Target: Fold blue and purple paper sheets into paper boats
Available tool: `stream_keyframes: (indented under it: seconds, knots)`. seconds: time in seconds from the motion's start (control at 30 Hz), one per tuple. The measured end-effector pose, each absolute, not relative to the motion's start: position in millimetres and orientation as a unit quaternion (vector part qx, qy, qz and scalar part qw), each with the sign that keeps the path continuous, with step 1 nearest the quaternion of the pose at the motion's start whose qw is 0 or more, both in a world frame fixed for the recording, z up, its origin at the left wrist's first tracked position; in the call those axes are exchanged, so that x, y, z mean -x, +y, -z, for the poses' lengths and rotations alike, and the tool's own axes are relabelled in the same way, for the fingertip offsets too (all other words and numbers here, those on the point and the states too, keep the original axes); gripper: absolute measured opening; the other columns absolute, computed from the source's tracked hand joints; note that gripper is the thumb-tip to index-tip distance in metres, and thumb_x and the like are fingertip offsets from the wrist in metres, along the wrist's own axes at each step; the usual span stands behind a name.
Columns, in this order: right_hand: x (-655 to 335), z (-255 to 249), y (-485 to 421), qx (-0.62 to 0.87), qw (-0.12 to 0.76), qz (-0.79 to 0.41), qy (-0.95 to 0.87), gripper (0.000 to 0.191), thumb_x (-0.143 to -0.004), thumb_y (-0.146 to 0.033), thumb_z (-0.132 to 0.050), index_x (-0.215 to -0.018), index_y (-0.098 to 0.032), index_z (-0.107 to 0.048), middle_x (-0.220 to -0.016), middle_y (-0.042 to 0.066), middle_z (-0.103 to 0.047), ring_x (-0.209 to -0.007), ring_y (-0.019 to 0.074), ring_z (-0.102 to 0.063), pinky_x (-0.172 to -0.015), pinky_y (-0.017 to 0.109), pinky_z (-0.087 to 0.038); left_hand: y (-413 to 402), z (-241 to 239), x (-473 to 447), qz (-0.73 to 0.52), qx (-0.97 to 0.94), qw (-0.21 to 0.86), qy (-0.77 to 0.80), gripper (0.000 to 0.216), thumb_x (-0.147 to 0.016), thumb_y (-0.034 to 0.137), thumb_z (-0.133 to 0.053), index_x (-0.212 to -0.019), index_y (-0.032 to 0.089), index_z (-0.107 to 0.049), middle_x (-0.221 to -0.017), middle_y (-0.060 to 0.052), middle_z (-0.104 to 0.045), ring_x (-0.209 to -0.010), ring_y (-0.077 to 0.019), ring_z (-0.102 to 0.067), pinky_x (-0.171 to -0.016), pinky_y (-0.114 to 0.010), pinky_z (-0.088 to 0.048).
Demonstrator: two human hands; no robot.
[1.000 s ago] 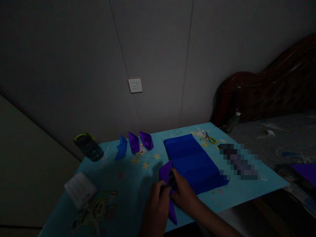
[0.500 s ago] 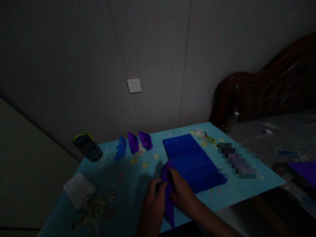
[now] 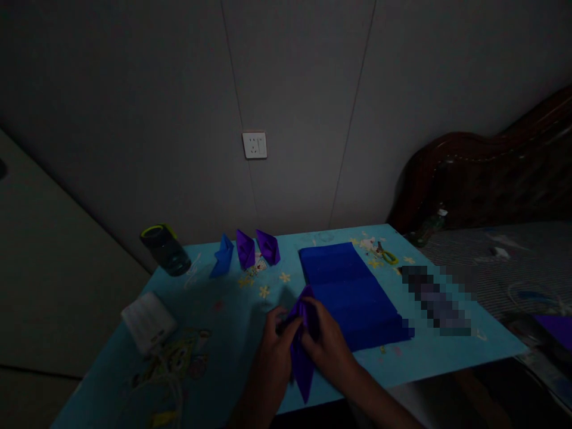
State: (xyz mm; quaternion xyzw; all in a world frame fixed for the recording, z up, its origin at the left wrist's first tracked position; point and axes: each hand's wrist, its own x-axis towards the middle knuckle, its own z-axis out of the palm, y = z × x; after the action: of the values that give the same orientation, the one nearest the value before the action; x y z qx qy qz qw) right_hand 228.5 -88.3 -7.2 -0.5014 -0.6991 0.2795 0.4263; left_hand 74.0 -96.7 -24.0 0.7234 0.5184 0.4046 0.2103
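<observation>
Between my two hands is a folded purple paper boat (image 3: 304,372), its long points running up and down over the table's near side. My left hand (image 3: 277,342) grips its left side, thumb pressed on the middle fold. My right hand (image 3: 325,339) holds the right side, fingers curled at the upper part. Behind and right of it lie blue paper sheets (image 3: 353,286). Farther back stand a blue paper boat (image 3: 223,257), a purple paper boat (image 3: 245,250) and another purple paper boat (image 3: 268,247).
A dark bottle (image 3: 165,250) stands at the back left, with a white power strip (image 3: 149,322) and its cord nearer. Yellow-handled scissors (image 3: 386,254) lie at the back right, near a blurred-out object (image 3: 435,301). A wall socket (image 3: 255,145) is behind the table (image 3: 241,322).
The view has shifted slightly. Both hands still hold the purple paper; its upper part looks spread a little wider and the right fingers have moved along it.
</observation>
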Motion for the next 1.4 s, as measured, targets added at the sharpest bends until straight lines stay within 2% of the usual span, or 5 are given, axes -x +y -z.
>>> stream_keyframes:
  seconds: [0.23, 0.53, 0.7, 0.97, 1.4]
  knots:
    - [-229.0, 8.0, -86.8, 0.486, 0.474, -0.362, -0.639, 0.053, -0.078, -0.016, -0.054, -0.13, -0.019, -0.046, -0.124, 0.011, -0.063, -0.114, 0.0257, -0.061, -0.099, 0.042, -0.048, -97.4, 2.1, -69.7, -0.376, -0.74, 0.187, 0.525, 0.046, -0.087, 0.002, -0.036, -0.115, 0.023, -0.067, -0.122, -0.012, -0.053, -0.104, -0.0206, -0.064, -0.093, -0.037, -0.054]
    - [-228.9, 14.7, -86.2, 0.488, 0.463, -0.351, -0.651, 0.051, -0.08, -0.016, -0.055, -0.13, -0.019, -0.049, -0.123, 0.011, -0.065, -0.111, 0.0246, -0.063, -0.098, 0.04, -0.049, -96.4, -1.5, -74.1, -0.315, -0.747, 0.23, 0.538, 0.045, -0.087, 0.002, -0.035, -0.117, 0.022, -0.062, -0.131, -0.013, -0.046, -0.105, -0.0198, -0.064, -0.093, -0.036, -0.054]
    - [-228.2, 15.0, -86.9, 0.491, 0.452, -0.34, -0.663, 0.048, -0.084, -0.02, -0.055, -0.132, -0.018, -0.048, -0.128, 0.013, -0.063, -0.117, 0.026, -0.061, -0.101, 0.043, -0.048, -98.2, -15.1, -74.2, -0.316, -0.753, 0.206, 0.539, 0.048, -0.081, -0.002, -0.037, -0.114, 0.022, -0.063, -0.131, -0.012, -0.047, -0.11, -0.0215, -0.062, -0.098, -0.039, -0.052]
    - [-224.9, 11.3, -88.9, 0.501, 0.432, -0.314, -0.681, 0.047, -0.087, -0.02, -0.054, -0.134, -0.02, -0.048, -0.134, 0.012, -0.06, -0.123, 0.0261, -0.058, -0.106, 0.045, -0.045, -92.2, -19.6, -76.3, -0.322, -0.728, 0.16, 0.584, 0.024, -0.089, 0.017, -0.049, -0.105, 0.022, -0.066, -0.132, -0.012, -0.051, -0.103, -0.0242, -0.065, -0.093, -0.043, -0.054]
    - [-221.4, 10.2, -95.3, 0.501, 0.403, -0.281, -0.713, 0.04, -0.099, -0.027, -0.039, -0.138, -0.022, -0.045, -0.137, 0.011, -0.058, -0.126, 0.0228, -0.055, -0.107, 0.043, -0.043, -85.9, -11.4, -79.5, -0.362, -0.684, 0.25, 0.582, 0.016, -0.085, 0.015, -0.055, -0.096, 0.02, -0.066, -0.113, -0.009, -0.06, -0.106, -0.0226, -0.061, -0.099, -0.042, -0.049]
